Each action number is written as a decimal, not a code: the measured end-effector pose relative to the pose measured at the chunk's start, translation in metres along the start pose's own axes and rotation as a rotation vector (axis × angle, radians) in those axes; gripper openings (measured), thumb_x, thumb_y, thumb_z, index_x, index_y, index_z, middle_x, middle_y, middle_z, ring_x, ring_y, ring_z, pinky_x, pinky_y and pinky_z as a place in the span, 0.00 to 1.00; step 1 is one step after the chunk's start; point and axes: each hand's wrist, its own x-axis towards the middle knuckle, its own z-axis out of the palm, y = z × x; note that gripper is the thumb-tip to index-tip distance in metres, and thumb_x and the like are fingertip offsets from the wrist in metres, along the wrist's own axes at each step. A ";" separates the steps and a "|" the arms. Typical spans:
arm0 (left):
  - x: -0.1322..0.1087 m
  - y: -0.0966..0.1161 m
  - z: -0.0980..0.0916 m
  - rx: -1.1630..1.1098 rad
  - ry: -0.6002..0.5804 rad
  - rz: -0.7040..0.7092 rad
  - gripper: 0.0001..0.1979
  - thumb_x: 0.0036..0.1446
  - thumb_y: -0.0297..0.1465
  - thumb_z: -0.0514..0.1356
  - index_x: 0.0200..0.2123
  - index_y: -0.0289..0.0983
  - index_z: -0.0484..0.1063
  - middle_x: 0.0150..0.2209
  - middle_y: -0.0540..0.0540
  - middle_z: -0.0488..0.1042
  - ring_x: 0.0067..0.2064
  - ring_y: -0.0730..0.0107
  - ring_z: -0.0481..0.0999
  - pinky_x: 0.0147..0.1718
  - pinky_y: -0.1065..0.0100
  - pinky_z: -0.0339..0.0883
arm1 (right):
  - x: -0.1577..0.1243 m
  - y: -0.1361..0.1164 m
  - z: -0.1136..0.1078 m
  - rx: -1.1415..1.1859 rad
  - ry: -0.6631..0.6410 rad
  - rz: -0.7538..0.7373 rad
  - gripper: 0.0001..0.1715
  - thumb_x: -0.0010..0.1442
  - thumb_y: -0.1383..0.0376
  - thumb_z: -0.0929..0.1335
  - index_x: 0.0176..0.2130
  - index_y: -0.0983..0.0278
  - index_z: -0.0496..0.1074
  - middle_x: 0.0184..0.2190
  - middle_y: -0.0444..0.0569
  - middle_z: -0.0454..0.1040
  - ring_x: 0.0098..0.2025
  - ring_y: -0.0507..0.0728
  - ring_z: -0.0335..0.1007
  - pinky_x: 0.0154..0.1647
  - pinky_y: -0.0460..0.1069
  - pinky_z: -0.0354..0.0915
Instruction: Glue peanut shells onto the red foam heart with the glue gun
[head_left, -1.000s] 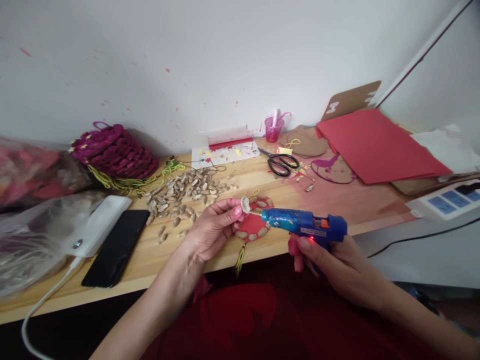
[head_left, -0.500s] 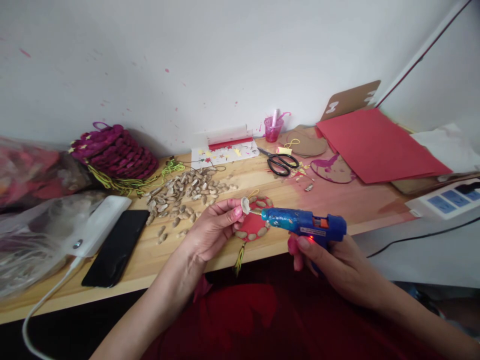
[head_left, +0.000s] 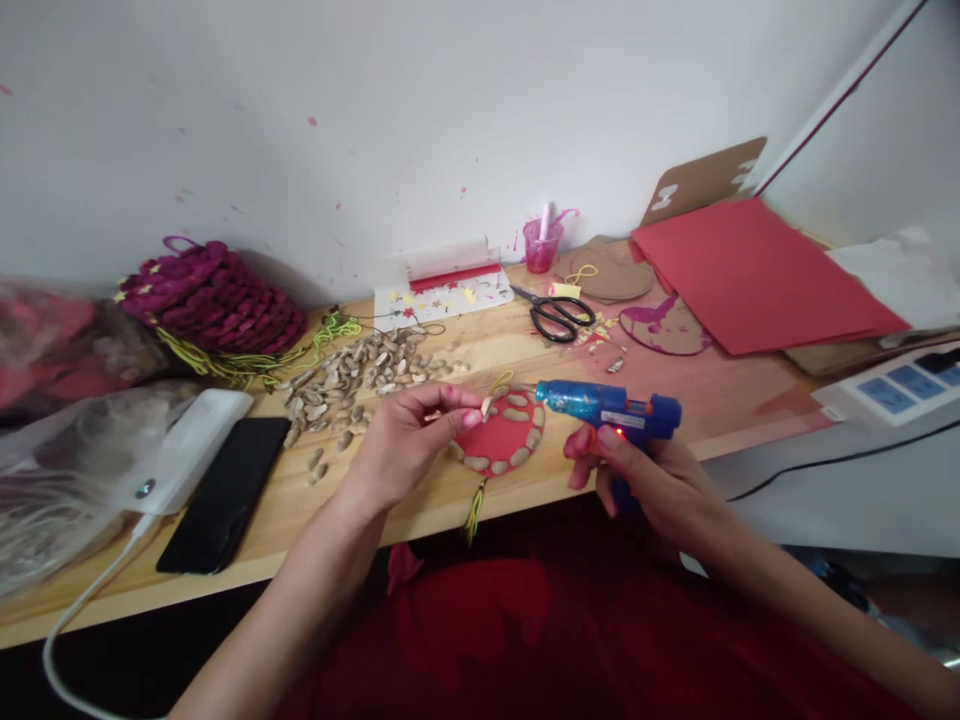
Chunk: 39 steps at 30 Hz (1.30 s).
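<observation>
Between the thumb and fingers of my left hand (head_left: pixel 409 435) is a peanut shell (head_left: pixel 486 406), held over the left upper part of a red disc (head_left: pixel 491 437). Peanut shells ring the disc's edge, a yellow loop sticks up at its top, and a yellow-green tassel (head_left: pixel 474 512) hangs from its bottom over the table edge. My right hand (head_left: pixel 637 465) is wrapped round a blue glue gun (head_left: pixel 607 405) with a lit red light. The gun's nozzle points left, over the disc's upper right edge, apart from the held shell.
Loose peanut shells (head_left: pixel 360 370) lie left of the disc. Behind are black-handled scissors (head_left: pixel 561 318), a star-covered sheet (head_left: pixel 442 300) and a pink cup (head_left: pixel 541 248). Red card (head_left: pixel 765 275) and a power strip (head_left: pixel 892 395) lie right; a phone (head_left: pixel 225 495) and purple bundle (head_left: pixel 217 310) left.
My left hand has turned the peanut shell over and lowered it toward the disc, moving slightly left. The glue gun's nozzle has drawn away from the shell, to the right and up.
</observation>
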 end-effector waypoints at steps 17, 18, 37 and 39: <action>-0.005 -0.022 0.014 1.116 -0.007 0.490 0.08 0.66 0.25 0.58 0.41 0.35 0.79 0.44 0.42 0.71 0.37 0.71 0.75 0.36 0.68 0.72 | 0.036 0.018 0.010 0.547 0.102 0.194 0.18 0.56 0.51 0.76 0.40 0.61 0.78 0.42 0.53 0.82 0.45 0.64 0.82 0.37 0.51 0.79; -0.005 -0.022 0.015 1.122 -0.007 0.487 0.08 0.66 0.26 0.58 0.41 0.35 0.79 0.44 0.42 0.71 0.36 0.71 0.75 0.36 0.67 0.73 | 0.036 0.019 0.010 0.552 0.096 0.192 0.18 0.56 0.52 0.76 0.41 0.61 0.78 0.43 0.53 0.83 0.45 0.64 0.82 0.38 0.52 0.80; -0.003 -0.027 0.016 1.218 -0.044 0.496 0.08 0.67 0.28 0.57 0.41 0.38 0.77 0.44 0.44 0.71 0.35 0.70 0.75 0.35 0.68 0.73 | 0.039 0.022 0.007 0.518 0.100 0.198 0.18 0.56 0.51 0.76 0.38 0.61 0.79 0.40 0.53 0.83 0.45 0.64 0.82 0.40 0.53 0.80; -0.002 -0.027 0.016 1.226 -0.043 0.500 0.08 0.67 0.28 0.57 0.41 0.38 0.77 0.44 0.44 0.71 0.35 0.70 0.75 0.35 0.68 0.73 | 0.038 0.022 0.007 0.510 0.097 0.195 0.18 0.56 0.51 0.76 0.38 0.61 0.78 0.40 0.53 0.83 0.45 0.64 0.82 0.40 0.53 0.80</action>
